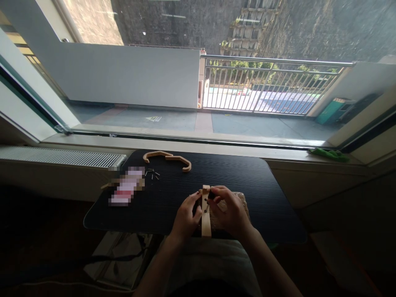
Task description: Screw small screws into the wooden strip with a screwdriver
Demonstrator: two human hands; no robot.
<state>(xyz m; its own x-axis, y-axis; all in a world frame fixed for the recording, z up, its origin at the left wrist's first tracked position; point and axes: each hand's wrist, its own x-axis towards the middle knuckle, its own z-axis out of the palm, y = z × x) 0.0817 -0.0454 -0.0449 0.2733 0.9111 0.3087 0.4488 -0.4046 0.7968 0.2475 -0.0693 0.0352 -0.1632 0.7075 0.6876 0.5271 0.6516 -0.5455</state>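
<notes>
A light wooden strip stands lengthwise over the near edge of the black table. My left hand grips it from the left with curled fingers. My right hand pinches a small dark piece against the strip's upper end. Farther back lie two curved wooden pieces end to end. Several small dark screws are scattered left of centre.
A blurred pink and white pack lies at the table's left end. A clear plastic bag shows under my right hand. Behind the table run a white radiator and a window sill with a green cloth.
</notes>
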